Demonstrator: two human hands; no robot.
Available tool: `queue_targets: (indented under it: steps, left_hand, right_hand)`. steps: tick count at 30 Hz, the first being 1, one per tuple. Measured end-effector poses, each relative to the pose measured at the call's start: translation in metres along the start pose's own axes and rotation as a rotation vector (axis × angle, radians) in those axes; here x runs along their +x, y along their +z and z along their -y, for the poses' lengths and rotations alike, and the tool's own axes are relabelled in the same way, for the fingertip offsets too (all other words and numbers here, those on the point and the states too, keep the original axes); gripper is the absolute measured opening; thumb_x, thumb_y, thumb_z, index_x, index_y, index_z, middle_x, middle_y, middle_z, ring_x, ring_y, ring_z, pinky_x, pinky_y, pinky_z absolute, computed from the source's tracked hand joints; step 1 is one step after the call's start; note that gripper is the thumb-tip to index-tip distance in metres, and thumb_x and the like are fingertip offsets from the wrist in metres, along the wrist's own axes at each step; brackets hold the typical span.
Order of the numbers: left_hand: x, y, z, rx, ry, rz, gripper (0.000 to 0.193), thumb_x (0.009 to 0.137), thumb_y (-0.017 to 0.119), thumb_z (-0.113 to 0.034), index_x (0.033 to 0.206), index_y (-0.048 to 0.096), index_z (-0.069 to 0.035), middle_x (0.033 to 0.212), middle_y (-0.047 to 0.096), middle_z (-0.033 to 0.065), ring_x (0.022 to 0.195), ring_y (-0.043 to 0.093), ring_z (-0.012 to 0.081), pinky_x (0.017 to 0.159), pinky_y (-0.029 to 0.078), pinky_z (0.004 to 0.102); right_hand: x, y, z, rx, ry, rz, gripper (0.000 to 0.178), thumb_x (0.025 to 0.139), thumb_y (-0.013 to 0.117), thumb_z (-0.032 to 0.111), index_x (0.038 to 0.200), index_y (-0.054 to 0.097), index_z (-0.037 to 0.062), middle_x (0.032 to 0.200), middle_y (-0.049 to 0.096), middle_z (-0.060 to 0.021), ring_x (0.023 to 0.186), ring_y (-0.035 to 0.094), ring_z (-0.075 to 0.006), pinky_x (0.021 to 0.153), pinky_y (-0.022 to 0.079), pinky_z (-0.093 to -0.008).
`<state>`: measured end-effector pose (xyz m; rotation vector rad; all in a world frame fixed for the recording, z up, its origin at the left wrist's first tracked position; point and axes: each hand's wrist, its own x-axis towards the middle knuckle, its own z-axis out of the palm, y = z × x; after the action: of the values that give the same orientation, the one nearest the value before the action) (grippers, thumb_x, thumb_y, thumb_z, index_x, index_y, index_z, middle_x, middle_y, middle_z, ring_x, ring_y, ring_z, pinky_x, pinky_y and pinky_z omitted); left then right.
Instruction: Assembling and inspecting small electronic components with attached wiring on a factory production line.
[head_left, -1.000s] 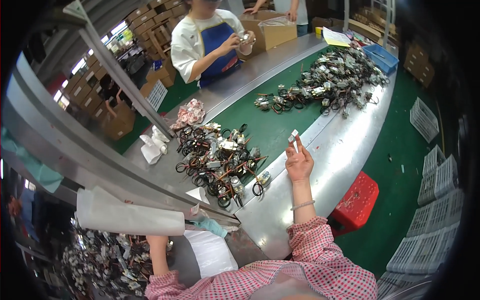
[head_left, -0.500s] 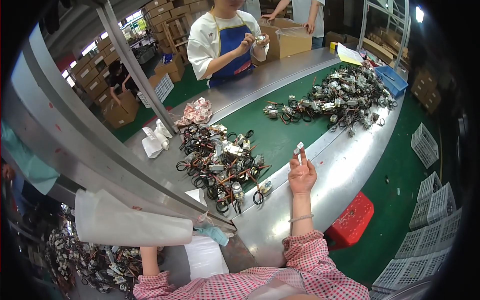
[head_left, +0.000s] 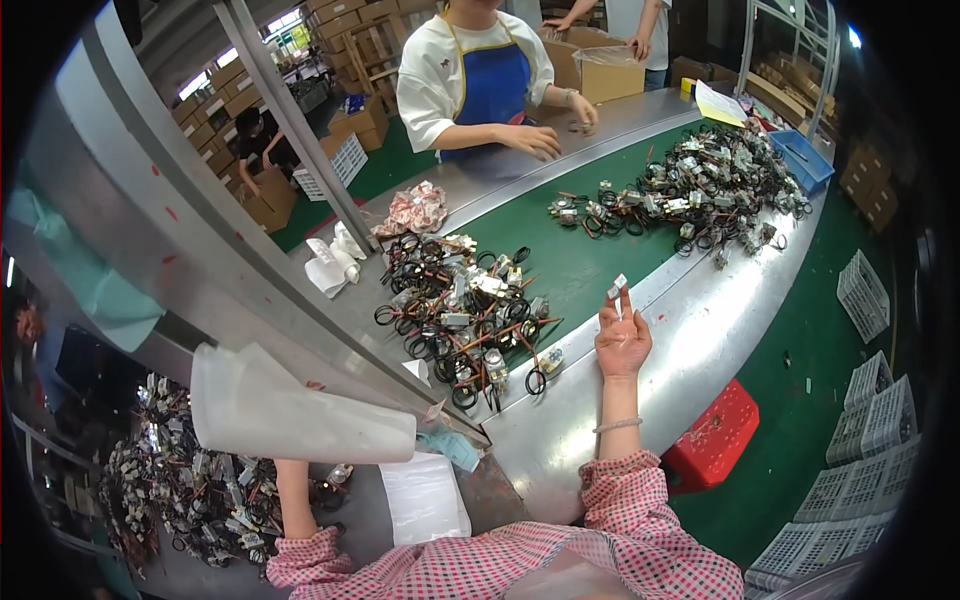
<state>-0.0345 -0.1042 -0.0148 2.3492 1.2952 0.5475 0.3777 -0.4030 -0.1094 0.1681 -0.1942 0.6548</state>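
My right hand is raised palm up over the table's metal edge, fingers partly curled. A small white piece sits at its fingertips; its kind is too small to tell. My left forearm goes up behind a translucent white plastic roll, which hides that hand. Beside this forearm lies a big heap of small wired parts. Left of my right hand, across the green table surface, spreads another pile of parts with black cable loops and metal pieces. One loose part lies nearest that hand.
Farther right lies a larger pile of wired parts beside a blue bin. A metal post rises at left. Across the table stands a person in a blue apron. A red stool and white crates stand at right.
The view has shifted, so the scene sits farther right. My right hand keeps its raised pose with the white piece. The person opposite has lowered both hands from chest height and parted them.
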Motion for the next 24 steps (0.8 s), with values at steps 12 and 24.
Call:
queue_targets:
  steps: [12,24]
  left_hand:
    - [0.004,0.026,0.082,0.295,0.334,0.344,0.041,0.085,0.044,-0.019,0.121,0.045,0.0,0.122,0.05,0.0128,0.113,0.046,0.0231,0.1,0.033,0.0333]
    - [-0.016,0.023,0.007,0.303,0.447,0.277,0.031,0.08,0.053,-0.021,0.105,0.058,-0.005,0.103,0.058,0.0173,0.098,0.052,0.0355,0.087,0.04,0.043]
  right_hand:
    - [0.005,0.006,-0.01,0.051,0.027,0.021,0.051,0.082,0.046,0.014,0.131,0.033,0.0076,0.124,0.043,-0.0121,0.085,0.043,-0.015,0.051,0.046,-0.0178]
    - [0.002,0.006,-0.003,0.007,0.019,0.025,0.053,0.081,0.046,0.014,0.132,0.033,0.0094,0.124,0.044,-0.0119,0.086,0.044,-0.0163,0.051,0.046,-0.0174]
